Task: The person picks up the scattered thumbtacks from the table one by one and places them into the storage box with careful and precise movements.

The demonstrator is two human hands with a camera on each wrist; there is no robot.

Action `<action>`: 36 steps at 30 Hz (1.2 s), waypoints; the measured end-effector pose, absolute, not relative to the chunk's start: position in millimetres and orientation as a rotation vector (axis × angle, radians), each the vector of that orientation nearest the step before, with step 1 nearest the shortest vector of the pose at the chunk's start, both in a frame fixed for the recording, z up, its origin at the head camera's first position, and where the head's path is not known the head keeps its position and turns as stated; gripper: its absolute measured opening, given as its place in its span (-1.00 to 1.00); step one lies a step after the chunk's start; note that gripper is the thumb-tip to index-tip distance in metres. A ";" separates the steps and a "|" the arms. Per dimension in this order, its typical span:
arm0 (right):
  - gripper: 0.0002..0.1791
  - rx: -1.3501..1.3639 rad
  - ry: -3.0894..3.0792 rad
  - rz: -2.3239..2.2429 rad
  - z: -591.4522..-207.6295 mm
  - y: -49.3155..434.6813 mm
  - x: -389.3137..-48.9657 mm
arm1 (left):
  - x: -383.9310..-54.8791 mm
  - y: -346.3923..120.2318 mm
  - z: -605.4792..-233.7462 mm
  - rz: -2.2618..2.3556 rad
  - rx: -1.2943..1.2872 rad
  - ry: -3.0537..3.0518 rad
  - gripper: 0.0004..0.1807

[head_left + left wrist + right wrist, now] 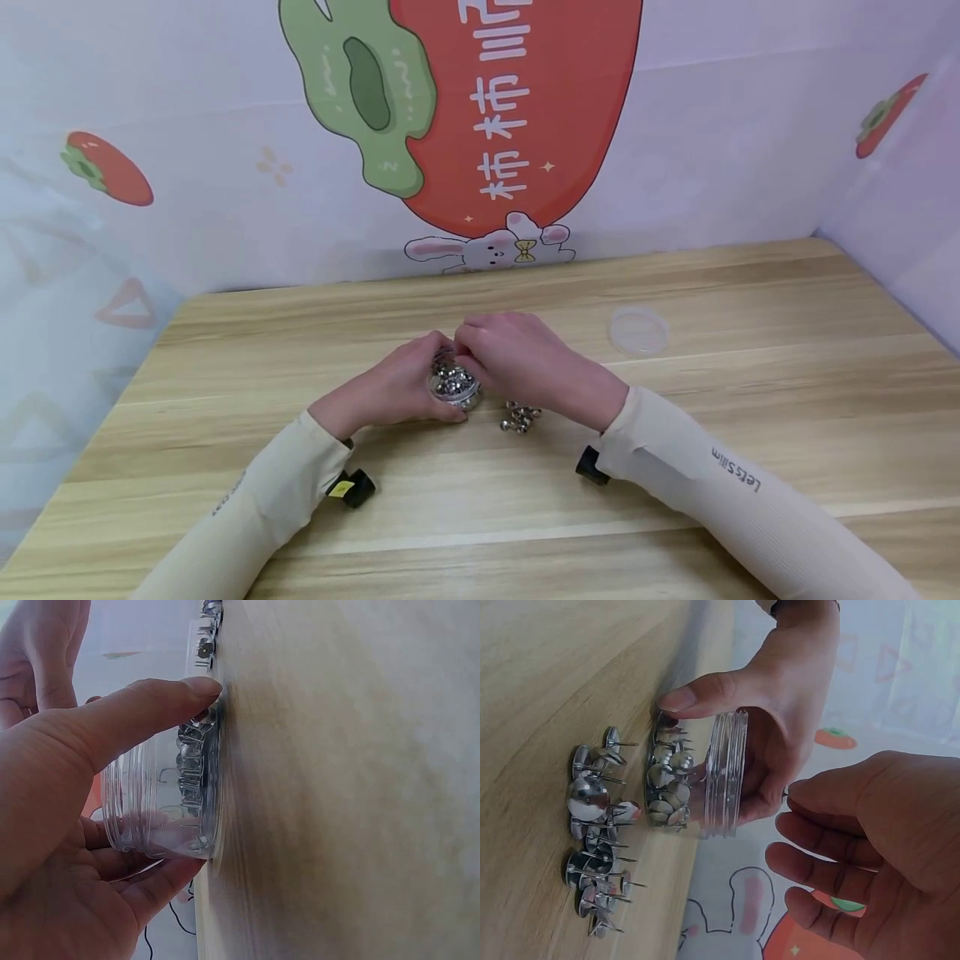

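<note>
A wood-grain tabletop point(450, 533) meets a pale printed backdrop point(712, 150) at its far edge; the backdrop bears a big orange-red persimmon point(577, 92) with a green calyx point(408, 75) and white Chinese characters point(501, 112), a white cartoon rabbit point(487, 250) with a yellow bow point(525, 251) beneath it; smaller persimmons flank it, one left point(123, 175), one right point(896, 112); thin black cables point(148, 941) hang beyond the tabletop in the left wrist view

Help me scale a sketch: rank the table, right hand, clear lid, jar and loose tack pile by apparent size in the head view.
1. Table
2. Right hand
3. Clear lid and jar, unranked: they look close, and hands partly cover the jar
4. Loose tack pile
</note>
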State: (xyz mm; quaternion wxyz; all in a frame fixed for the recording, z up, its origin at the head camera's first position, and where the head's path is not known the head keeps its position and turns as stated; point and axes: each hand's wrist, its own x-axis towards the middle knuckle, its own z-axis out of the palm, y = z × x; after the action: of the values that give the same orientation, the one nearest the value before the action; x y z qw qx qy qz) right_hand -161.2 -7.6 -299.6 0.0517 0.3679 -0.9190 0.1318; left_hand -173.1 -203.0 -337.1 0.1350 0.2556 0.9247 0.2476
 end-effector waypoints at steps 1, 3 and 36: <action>-0.86 1.117 -2.791 0.403 -299.9 -7.8 -161.4 | -173.1 -202.7 -337.2 0.718 0.740 2.678 -0.19; -0.86 1.112 -2.782 0.415 -300.3 -7.8 -161.7 | -173.1 -202.3 -337.6 0.718 0.740 2.681 -0.20; 0.14 1.164 -2.849 0.343 -301.8 11.8 -160.6 | -173.7 -203.0 -338.6 0.679 0.795 2.727 -0.18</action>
State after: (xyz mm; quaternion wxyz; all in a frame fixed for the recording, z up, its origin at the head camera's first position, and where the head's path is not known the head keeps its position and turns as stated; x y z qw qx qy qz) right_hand -160.6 11.8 -301.8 0.0223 0.3757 -0.9198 0.1107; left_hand -173.7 -203.0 -338.6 0.1104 0.2707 0.9280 0.2312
